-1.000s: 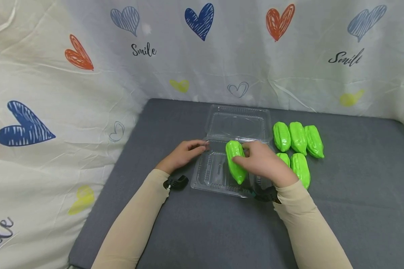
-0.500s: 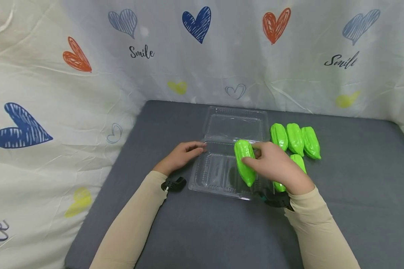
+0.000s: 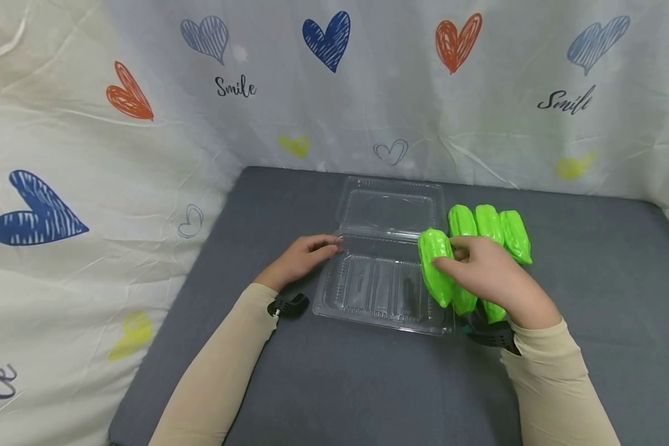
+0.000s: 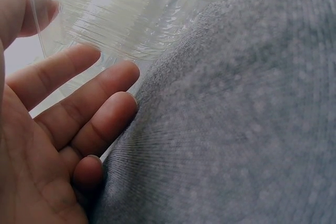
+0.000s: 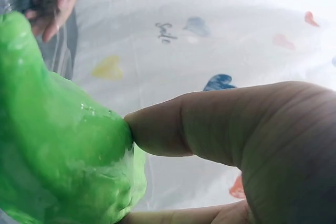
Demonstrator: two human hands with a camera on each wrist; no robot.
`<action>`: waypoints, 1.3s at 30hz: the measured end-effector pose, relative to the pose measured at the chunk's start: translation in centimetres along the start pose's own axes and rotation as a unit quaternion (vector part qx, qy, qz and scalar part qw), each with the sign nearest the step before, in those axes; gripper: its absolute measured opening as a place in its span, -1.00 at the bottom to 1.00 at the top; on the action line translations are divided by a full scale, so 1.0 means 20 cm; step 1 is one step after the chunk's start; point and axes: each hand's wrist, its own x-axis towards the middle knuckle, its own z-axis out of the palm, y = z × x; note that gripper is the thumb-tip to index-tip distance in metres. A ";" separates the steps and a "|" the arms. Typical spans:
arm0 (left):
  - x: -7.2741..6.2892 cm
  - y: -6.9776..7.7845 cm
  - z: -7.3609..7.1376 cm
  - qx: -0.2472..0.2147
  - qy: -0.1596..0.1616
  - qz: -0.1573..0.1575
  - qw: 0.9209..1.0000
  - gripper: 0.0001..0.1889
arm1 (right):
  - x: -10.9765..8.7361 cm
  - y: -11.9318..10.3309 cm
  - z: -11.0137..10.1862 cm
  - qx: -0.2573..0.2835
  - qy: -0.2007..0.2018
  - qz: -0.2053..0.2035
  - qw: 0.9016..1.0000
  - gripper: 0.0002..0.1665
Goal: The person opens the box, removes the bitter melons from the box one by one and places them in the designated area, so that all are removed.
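My right hand point(image 3: 487, 266) holds a glossy bright-green star fruit point(image 3: 436, 266) between thumb and fingers, over the right end of an open clear plastic clamshell box point(image 3: 376, 319). The right wrist view shows the thumb pressed on the ridged side of the star fruit point(image 5: 79, 145). My left hand point(image 3: 298, 260) lies at the left edge of the box, near the hinge. In the left wrist view, the left hand's fingers point(image 4: 79, 114) are loosely extended, their tips right at the clear plastic wall, with the thumb apart from them.
More green star fruits point(image 3: 515, 235) lie right of the box in a back row and a front row, partly hidden by my right hand. The box's lid point(image 3: 390, 207) lies back flat on the grey table point(image 3: 368, 384). A white heart-printed curtain point(image 3: 267, 124) borders the table behind and at left.
My right hand has carried the star fruit rightward, from over the middle of the box to its right end. The left hand keeps its place at the box's edge.
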 end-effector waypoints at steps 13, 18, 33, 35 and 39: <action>0.00 0.01 0.00 -0.003 0.000 -0.002 1.000 -0.59 | -0.06 0.16 -0.07 -0.018 0.006 0.028 0.999 -0.16; 0.00 0.01 0.00 -0.005 -0.001 -0.003 1.000 -0.59 | -0.07 0.21 -0.11 -0.030 0.005 0.043 0.999 -0.14; 0.00 0.03 -0.01 -0.010 -0.007 -0.005 1.000 -0.57 | -0.14 0.38 -0.22 -0.036 0.007 0.069 0.997 -0.04; 0.00 0.03 0.00 -0.009 -0.007 -0.005 1.000 -0.57 | -0.14 0.40 -0.23 -0.038 0.005 0.070 0.997 -0.03; 0.00 0.02 0.00 -0.008 -0.006 -0.010 1.000 -0.58 | -0.15 0.45 -0.25 -0.041 0.000 0.070 0.997 -0.01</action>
